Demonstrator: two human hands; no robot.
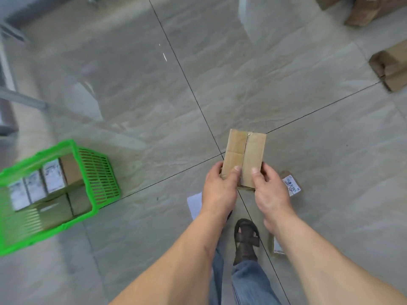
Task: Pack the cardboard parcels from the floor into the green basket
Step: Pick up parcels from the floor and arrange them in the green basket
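Observation:
A small flat cardboard parcel [244, 154] with a taped centre seam is held up above the floor. My left hand [219, 190] grips its lower left edge, thumb on top. My right hand [269, 190] grips its lower right edge the same way. The green basket [97, 172] stands on the floor to the left, with several cardboard parcels packed inside, some showing white labels. Another parcel with a white label [290, 184] lies on the floor just right of my right hand. One more parcel [278, 246] peeks out under my right forearm.
A white sheet of paper [195, 204] lies on the tiles by my left wrist. My sandalled foot [245, 234] stands below the hands. Larger cardboard boxes [392, 67] sit at the right edge and top right. A metal furniture leg [22, 99] crosses the left side.

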